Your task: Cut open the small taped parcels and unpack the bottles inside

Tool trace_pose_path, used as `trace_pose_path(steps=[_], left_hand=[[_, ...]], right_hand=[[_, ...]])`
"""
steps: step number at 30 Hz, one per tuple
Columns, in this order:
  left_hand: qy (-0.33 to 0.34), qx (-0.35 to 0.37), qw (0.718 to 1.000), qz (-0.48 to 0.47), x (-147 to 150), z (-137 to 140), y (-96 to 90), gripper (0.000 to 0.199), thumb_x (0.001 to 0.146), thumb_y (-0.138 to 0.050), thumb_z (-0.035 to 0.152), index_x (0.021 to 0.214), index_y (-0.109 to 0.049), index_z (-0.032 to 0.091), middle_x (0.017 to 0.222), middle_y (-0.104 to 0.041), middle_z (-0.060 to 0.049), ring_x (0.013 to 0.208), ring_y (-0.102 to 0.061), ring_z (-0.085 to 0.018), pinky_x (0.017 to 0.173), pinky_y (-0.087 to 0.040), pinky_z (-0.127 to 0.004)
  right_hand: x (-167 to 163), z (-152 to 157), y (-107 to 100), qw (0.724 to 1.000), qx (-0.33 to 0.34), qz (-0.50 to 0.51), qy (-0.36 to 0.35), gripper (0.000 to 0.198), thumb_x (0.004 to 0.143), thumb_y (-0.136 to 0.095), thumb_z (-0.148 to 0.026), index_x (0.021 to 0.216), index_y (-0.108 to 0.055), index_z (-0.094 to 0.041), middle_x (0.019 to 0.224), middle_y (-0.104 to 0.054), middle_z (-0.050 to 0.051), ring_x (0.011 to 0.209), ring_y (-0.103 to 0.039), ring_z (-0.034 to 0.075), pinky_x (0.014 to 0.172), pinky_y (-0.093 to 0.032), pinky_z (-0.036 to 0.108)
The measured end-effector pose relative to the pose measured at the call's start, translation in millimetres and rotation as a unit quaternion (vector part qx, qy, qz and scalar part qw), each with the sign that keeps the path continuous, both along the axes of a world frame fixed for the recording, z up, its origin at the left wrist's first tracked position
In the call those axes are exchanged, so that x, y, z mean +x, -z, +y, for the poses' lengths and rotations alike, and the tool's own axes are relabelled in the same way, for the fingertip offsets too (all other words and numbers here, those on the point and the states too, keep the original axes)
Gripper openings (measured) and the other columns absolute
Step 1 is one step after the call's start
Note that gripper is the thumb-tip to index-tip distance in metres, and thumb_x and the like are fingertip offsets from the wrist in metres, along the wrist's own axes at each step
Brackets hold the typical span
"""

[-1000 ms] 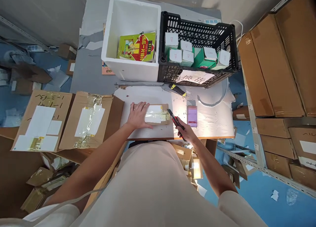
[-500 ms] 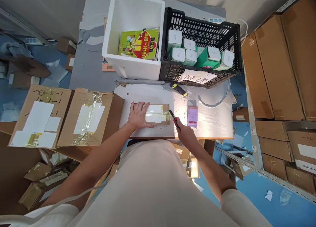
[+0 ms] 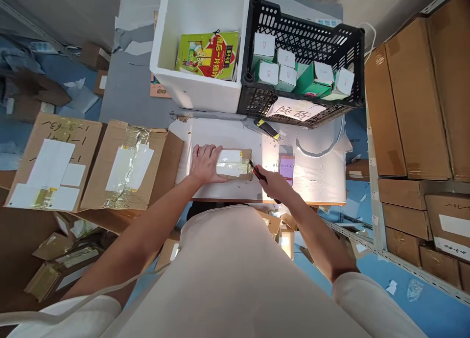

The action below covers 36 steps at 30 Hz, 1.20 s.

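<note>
A small taped cardboard box (image 3: 234,164) with a white label lies flat on the white tabletop. My left hand (image 3: 206,164) grips its left end, fingers along the far side and thumb on the near side. In my right hand (image 3: 273,183) is a red and black utility knife (image 3: 258,171), with my fingers closed round the handle. Its blade tip meets the right end of the box, by the clear tape; whether it has gone in I cannot tell. A phone (image 3: 286,168) with a lit purple screen lies just beyond the right hand.
Behind stand a white foam bin (image 3: 205,95) with picture books and a black plastic crate (image 3: 253,103) holding green-white boxes. A yellow-black cutter (image 3: 267,128) lies before the crate. Large taped cartons (image 3: 123,169) stand at left; stacked cartons (image 3: 407,103) line the right shelf.
My right hand has brought the knife to the box's right end from slightly apart, and its handle has tilted. The left hand keeps its grip. The camera view has shifted slightly.
</note>
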<state>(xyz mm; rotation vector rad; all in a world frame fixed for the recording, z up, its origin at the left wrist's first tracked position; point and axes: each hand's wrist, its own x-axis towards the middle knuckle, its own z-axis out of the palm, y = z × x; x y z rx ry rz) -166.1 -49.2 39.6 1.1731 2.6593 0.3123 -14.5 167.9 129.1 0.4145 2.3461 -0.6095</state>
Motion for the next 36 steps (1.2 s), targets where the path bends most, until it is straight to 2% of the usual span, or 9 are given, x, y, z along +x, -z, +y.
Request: trace_pose_path(steps=[5, 8, 11, 16, 21, 26, 30, 33, 36], left_hand=[[0.007, 0.009, 1.000, 0.011, 0, -1, 1.0, 0.115, 0.043, -0.070, 0.071, 0.138, -0.036, 0.015, 0.128, -0.047, -0.020, 0.119, -0.040, -0.039, 0.109, -0.010, -0.056], [0.004, 0.014, 1.000, 0.012, 1, -1, 1.2, 0.115, 0.044, -0.071, 0.071, 0.138, -0.037, 0.015, 0.128, -0.047, -0.020, 0.119, -0.040, -0.039, 0.109, -0.010, -0.056], [0.005, 0.012, 1.000, 0.010, 1, -1, 0.5, 0.114, 0.044, -0.071, 0.070, 0.138, -0.037, 0.015, 0.128, -0.048, -0.020, 0.119, -0.040, -0.038, 0.109, -0.010, -0.056], [0.011, 0.011, 1.000, 0.018, 1, -2, 0.3, 0.113, 0.045, -0.070, 0.070, 0.138, -0.038, 0.015, 0.129, -0.048, -0.020, 0.120, -0.039, -0.038, 0.110, -0.010, -0.056], [0.015, 0.016, 1.000, 0.012, 1, -3, 1.3, 0.115, 0.043, -0.072, 0.071, 0.138, -0.038, 0.014, 0.129, -0.048, -0.020, 0.120, -0.039, -0.038, 0.110, -0.010, -0.056], [0.020, 0.032, 0.999, 0.015, 2, -4, 2.4, 0.115, 0.045, -0.070, 0.071, 0.138, -0.038, 0.012, 0.129, -0.049, -0.021, 0.120, -0.040, -0.038, 0.110, -0.012, -0.055], [0.028, 0.043, 0.998, 0.020, 1, -8, 5.5, 0.115, 0.047, -0.068, 0.073, 0.140, -0.037, 0.012, 0.131, -0.048, -0.022, 0.122, -0.040, -0.039, 0.111, -0.009, -0.057], [0.048, 0.058, 0.997, 0.033, 0, -11, 6.9, 0.117, 0.051, -0.064, 0.076, 0.143, -0.032, 0.012, 0.140, -0.042, -0.023, 0.131, -0.033, -0.041, 0.111, -0.006, -0.060], [0.083, 0.072, 0.992, 0.055, 2, -15, 5.7, 0.112, 0.056, -0.063, 0.076, 0.143, -0.032, 0.013, 0.147, -0.034, -0.022, 0.137, -0.026, -0.041, 0.111, -0.004, -0.062]], right_hand=[[3, -3, -6, 0.998, -0.048, -0.012, 0.025, 0.052, 0.092, -0.038, -0.018, 0.143, -0.030, -0.023, 0.085, -0.069, 0.005, 0.055, -0.060, 0.013, 0.054, -0.039, 0.022], [3, -6, -4, 0.999, -0.026, -0.002, 0.023, 0.052, 0.090, -0.041, -0.016, 0.141, -0.034, -0.021, 0.088, -0.069, 0.007, 0.055, -0.060, 0.013, 0.055, -0.040, 0.022], [8, -10, -1, 0.999, -0.023, 0.013, 0.021, 0.053, 0.091, -0.040, -0.017, 0.143, -0.031, -0.021, 0.084, -0.069, 0.006, 0.054, -0.059, 0.012, 0.054, -0.038, 0.022], [18, -13, 2, 0.999, -0.003, 0.032, 0.016, 0.053, 0.089, -0.044, -0.015, 0.141, -0.035, -0.019, 0.081, -0.068, 0.006, 0.056, -0.058, 0.013, 0.053, -0.036, 0.021], [27, -17, 4, 0.997, -0.043, 0.034, 0.054, 0.055, 0.091, -0.040, -0.017, 0.145, -0.030, -0.023, 0.078, -0.068, 0.002, 0.047, -0.053, 0.010, 0.051, -0.034, 0.021], [27, -31, 15, 0.998, -0.009, 0.049, 0.037, 0.048, 0.089, -0.042, -0.017, 0.137, -0.045, -0.023, 0.087, -0.070, 0.006, 0.053, -0.055, 0.013, 0.051, -0.032, 0.022], [57, -33, 14, 0.994, -0.003, 0.070, 0.082, 0.057, 0.089, -0.045, -0.018, 0.145, -0.034, -0.026, 0.095, -0.071, 0.006, 0.067, -0.062, 0.016, 0.058, -0.039, 0.023], [81, -24, 18, 0.984, -0.021, 0.078, 0.157, 0.063, 0.091, -0.042, -0.023, 0.150, -0.020, -0.029, 0.100, -0.071, 0.004, 0.067, -0.064, 0.015, 0.061, -0.045, 0.024], [75, -15, 43, 0.964, 0.055, 0.086, 0.244, 0.064, 0.095, -0.036, -0.031, 0.152, -0.010, -0.020, 0.109, -0.068, 0.010, 0.082, -0.066, 0.019, 0.068, -0.048, 0.027]])
